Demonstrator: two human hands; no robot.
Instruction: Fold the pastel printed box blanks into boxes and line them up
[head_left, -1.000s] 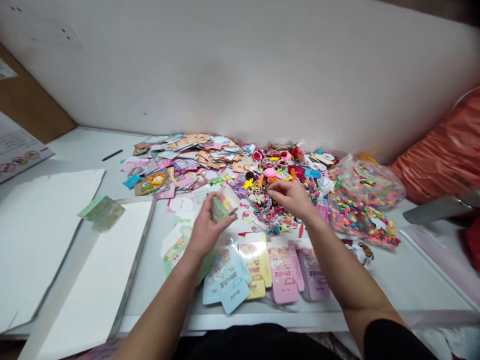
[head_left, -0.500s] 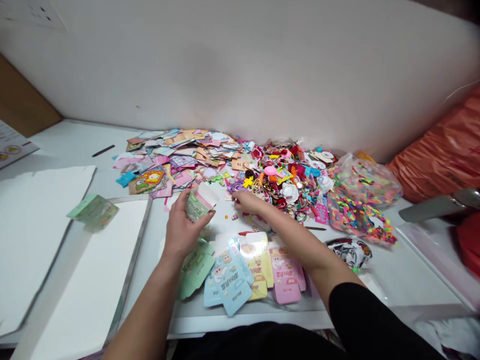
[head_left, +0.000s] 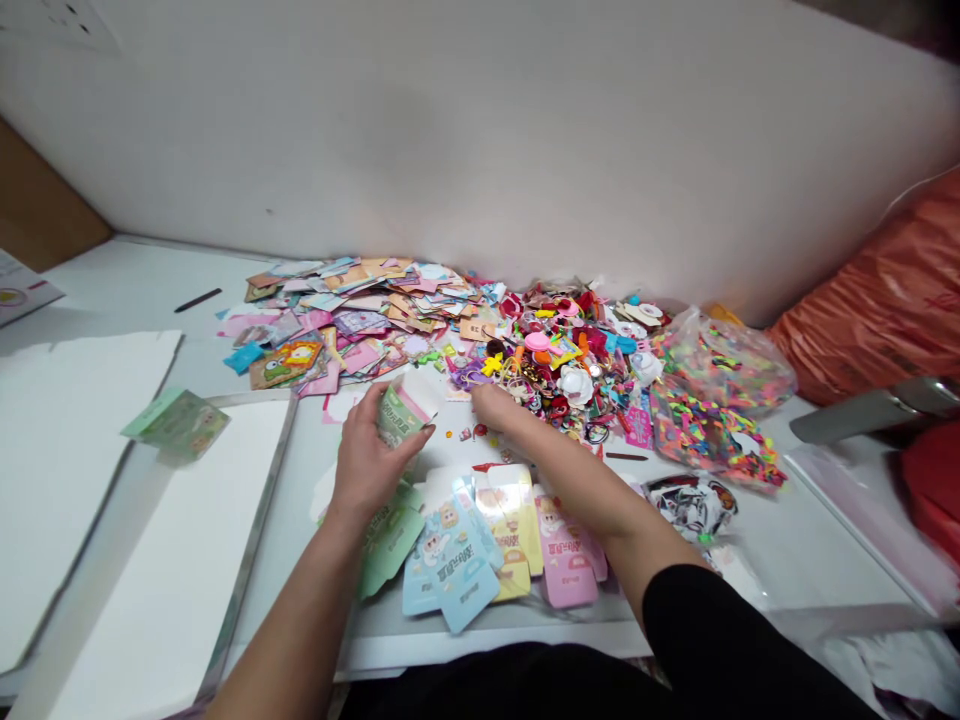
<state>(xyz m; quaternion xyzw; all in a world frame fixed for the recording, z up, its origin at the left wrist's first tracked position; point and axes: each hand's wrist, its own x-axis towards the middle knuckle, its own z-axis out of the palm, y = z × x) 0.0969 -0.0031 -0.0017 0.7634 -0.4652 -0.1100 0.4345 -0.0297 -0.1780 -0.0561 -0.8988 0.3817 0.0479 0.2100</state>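
Observation:
My left hand (head_left: pixel 367 445) is wrapped round a small green printed box (head_left: pixel 403 415), whose top flap stands up with the mouth toward the right. My right hand (head_left: pixel 495 408) reaches to the near edge of a heap of trinkets (head_left: pixel 551 345); its fingers point down and are mostly hidden, so I cannot tell what they hold. Flat cartons lie in front of my arms: green (head_left: pixel 390 535), blue (head_left: pixel 454 555), yellow (head_left: pixel 512 520) and pink (head_left: pixel 566 550). A few tiny trinkets (head_left: pixel 465 434) lie on the table between my hands.
A pile of small cards and packets (head_left: pixel 360 310) lies at the back. Clear bags of colourful bits (head_left: pixel 712 430), a grey bottle (head_left: pixel 862 408) and an orange sack (head_left: pixel 885 290) stand right. A green box (head_left: pixel 176 422) sits in a white tray (head_left: pixel 180 560) on the left.
My right hand has shifted slightly and turned further down at the edge of the trinket heap. My left hand still holds the green box. The view has shifted a little.

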